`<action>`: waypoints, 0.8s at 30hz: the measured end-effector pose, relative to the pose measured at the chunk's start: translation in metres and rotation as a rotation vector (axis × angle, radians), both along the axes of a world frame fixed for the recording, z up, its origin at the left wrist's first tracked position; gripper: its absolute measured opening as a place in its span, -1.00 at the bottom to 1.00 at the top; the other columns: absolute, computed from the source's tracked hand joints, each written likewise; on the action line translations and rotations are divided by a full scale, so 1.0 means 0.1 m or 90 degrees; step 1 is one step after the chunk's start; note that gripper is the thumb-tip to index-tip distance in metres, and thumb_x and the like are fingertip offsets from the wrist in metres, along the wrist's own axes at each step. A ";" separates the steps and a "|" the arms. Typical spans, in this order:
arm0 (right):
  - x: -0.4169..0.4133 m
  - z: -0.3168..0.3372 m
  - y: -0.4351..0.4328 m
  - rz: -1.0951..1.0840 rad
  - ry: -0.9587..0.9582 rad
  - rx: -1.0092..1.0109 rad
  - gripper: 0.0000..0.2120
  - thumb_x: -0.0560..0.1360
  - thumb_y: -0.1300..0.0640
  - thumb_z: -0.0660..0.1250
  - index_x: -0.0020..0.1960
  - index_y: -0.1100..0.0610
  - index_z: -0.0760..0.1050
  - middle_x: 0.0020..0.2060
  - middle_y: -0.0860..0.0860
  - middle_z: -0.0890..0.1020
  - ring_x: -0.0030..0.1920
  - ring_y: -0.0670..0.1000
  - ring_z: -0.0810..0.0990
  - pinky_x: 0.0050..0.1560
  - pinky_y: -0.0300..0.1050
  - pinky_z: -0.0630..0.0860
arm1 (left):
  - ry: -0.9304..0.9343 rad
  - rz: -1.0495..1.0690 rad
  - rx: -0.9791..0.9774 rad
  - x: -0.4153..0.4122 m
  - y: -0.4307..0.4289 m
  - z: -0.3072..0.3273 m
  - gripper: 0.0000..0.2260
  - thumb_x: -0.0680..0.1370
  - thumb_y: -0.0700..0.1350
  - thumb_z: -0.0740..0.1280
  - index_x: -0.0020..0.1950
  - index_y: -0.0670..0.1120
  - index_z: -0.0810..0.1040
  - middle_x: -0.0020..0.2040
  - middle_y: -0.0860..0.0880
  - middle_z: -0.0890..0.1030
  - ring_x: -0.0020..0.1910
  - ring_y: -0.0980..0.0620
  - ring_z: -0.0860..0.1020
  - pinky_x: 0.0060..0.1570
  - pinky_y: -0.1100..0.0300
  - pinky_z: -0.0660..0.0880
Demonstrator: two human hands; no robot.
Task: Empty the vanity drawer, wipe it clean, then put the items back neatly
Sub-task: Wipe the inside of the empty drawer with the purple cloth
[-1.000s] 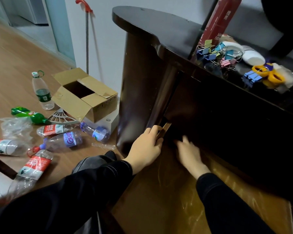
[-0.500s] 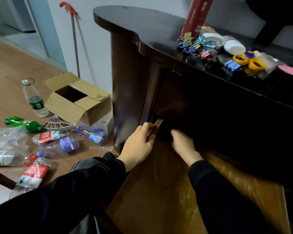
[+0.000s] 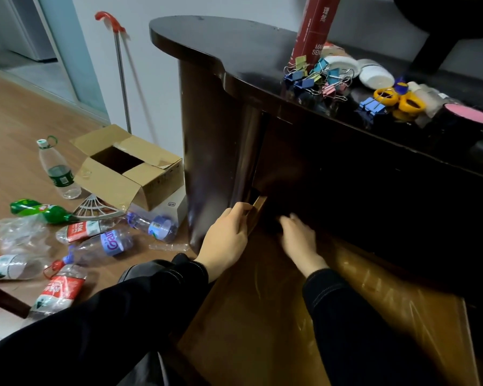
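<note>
Right hand (image 3: 299, 240) barely shifted, bottle (image 3: 103, 246) label perhaps "Gan"

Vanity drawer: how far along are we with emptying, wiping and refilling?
Emptying looks done: binder clips, scissors and white jars lie on the vanity top, and the drawer shows a bare floor where visible. In hand: the left hand grips its left wall while the right hand reaches into the dark rear; no cloth shows. Left: probably wiping, then putting everything back.
</note>
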State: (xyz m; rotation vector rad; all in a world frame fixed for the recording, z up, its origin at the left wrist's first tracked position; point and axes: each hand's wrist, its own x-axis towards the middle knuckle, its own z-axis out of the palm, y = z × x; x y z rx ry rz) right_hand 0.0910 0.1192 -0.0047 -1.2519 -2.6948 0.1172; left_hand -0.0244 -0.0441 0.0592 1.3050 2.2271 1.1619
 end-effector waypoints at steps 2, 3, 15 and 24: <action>-0.09 -0.03 -0.04 -0.011 0.010 -0.032 -0.56 0.63 0.29 0.24 0.49 0.08 0.38 0.47 0.12 0.42 0.38 0.15 0.50 0.30 0.03 0.48 | 0.005 0.000 -0.007 0.00 0.00 0.01 -0.74 0.68 -0.15 0.10 0.34 0.04 0.40 0.15 -0.03 0.54 0.13 -0.06 0.52 0.14 -0.04 0.48; -0.10 -0.09 -0.14 0.000 0.004 -0.056 -0.56 0.65 0.23 0.22 0.51 0.05 0.36 0.48 0.11 0.41 0.38 0.15 0.49 0.32 -0.01 0.48 | 0.008 0.000 -0.008 0.00 0.00 0.01 -0.74 0.67 -0.15 0.10 0.33 0.04 0.40 0.15 -0.03 0.54 0.13 -0.07 0.52 0.14 -0.04 0.48; -0.03 0.09 0.06 -0.037 0.021 0.005 -0.66 0.63 0.33 0.21 0.37 0.12 0.45 0.25 0.10 0.60 0.25 0.11 0.59 0.13 -0.03 0.54 | 0.025 0.001 -0.033 0.03 0.00 0.05 -0.73 0.68 -0.16 0.10 0.35 0.03 0.37 0.14 -0.04 0.53 0.10 -0.09 0.53 0.10 -0.06 0.50; 0.35 -0.10 -0.24 0.079 -0.065 0.018 -0.42 0.59 0.38 0.25 0.54 0.00 0.32 0.52 0.10 0.32 0.41 0.23 0.44 0.35 0.09 0.47 | 0.035 0.003 -0.028 0.01 0.01 0.02 -0.74 0.66 -0.18 0.09 0.32 0.01 0.38 0.12 -0.07 0.53 0.10 -0.12 0.52 0.09 -0.06 0.48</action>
